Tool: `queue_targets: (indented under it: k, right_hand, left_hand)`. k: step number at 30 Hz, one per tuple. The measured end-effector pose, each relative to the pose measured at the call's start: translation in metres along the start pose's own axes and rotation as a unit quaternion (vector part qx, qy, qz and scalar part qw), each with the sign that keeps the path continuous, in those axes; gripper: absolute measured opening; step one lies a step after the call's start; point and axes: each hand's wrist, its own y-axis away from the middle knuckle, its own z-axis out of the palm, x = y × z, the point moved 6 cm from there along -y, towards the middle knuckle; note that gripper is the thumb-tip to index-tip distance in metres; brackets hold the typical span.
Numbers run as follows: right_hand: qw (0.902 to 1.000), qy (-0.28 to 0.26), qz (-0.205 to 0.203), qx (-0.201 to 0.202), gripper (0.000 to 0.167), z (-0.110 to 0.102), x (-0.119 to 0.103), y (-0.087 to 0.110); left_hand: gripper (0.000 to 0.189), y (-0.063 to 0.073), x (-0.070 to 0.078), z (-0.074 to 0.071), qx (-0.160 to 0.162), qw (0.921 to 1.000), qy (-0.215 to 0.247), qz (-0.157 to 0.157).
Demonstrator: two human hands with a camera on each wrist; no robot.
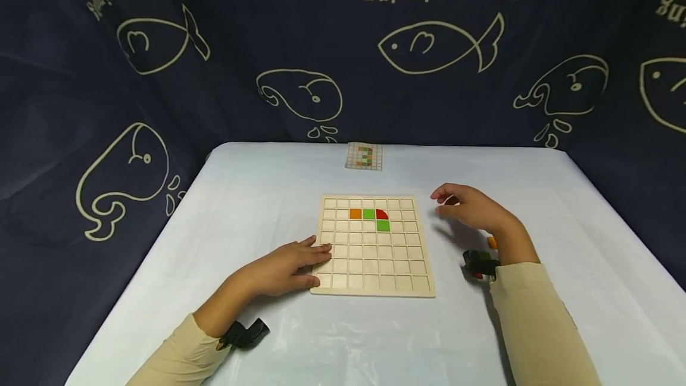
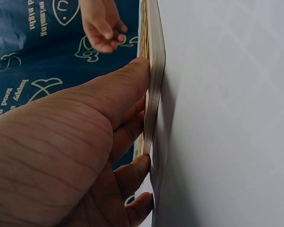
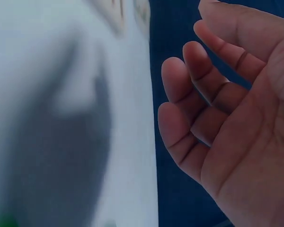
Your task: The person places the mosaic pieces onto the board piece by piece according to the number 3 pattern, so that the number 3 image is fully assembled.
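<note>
A wooden grid board (image 1: 370, 265) lies on the table. In its upper rows sit an orange square tile (image 1: 356, 214), a green square tile (image 1: 368, 214) and a red tile with one rounded corner (image 1: 382, 215). Another green square tile (image 1: 383, 226) lies just below the red one. My left hand (image 1: 289, 267) rests at the board's left edge, fingers extended, fingertips over the rim; the left wrist view shows the thumb (image 2: 128, 82) against the edge. Raised to the right of the board, my right hand (image 1: 466, 206) has loosely bent fingers (image 3: 177, 78) with nothing between them.
A small pattern card (image 1: 364, 156) showing a coloured grid lies near the table's far edge. Under the right wrist, an orange piece (image 1: 492, 243) and a red piece (image 1: 478, 276) are partly hidden. A dark printed cloth (image 1: 343, 46) hangs behind the white table (image 1: 257, 195).
</note>
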Motion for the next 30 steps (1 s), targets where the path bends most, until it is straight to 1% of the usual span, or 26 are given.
queue_targets:
  k: [4, 7, 9, 13, 19, 23, 28, 30]
  right_hand:
    - [0.9991, 0.023, 0.034, 0.011, 0.031, -0.022, 0.022, 0.017]
    - [0.9977, 0.033, 0.059, 0.008, 0.034, -0.035, 0.039, 0.029]
    - [0.9967, 0.031, 0.075, 0.001, 0.036, -0.041, 0.052, 0.037]
    - [0.9951, 0.036, 0.092, -0.009, 0.038, -0.050, 0.074, 0.053]
    - [0.9926, 0.048, 0.111, -0.007, 0.040, -0.059, 0.097, 0.073]
    - [0.9916, 0.046, 0.120, -0.012, 0.041, -0.061, 0.107, 0.083]
    - [0.9899, 0.023, 0.135, -0.035, 0.045, -0.059, 0.117, 0.094]
    - [0.9895, 0.013, 0.139, -0.039, 0.046, -0.057, 0.121, 0.097]
  left_hand:
    - [0.055, -0.001, -0.001, 0.000, -0.002, 1.0000, -0.003, 0.000]
    - [0.055, -0.002, -0.001, 0.000, -0.004, 1.0000, -0.004, -0.001]
    - [0.055, -0.003, -0.001, 0.000, -0.006, 1.0000, -0.002, -0.001]
    - [0.055, -0.003, 0.000, 0.000, -0.006, 1.0000, -0.001, 0.000]
    - [0.055, -0.002, 0.000, 0.000, -0.007, 1.0000, -0.001, -0.001]
    - [0.055, -0.001, 0.000, 0.000, -0.006, 1.0000, -0.004, -0.001]
    - [0.055, -0.001, -0.001, 0.000, -0.003, 1.0000, -0.004, 0.002]
    - [0.055, 0.000, -0.001, 0.000, -0.004, 1.0000, -0.005, 0.001]
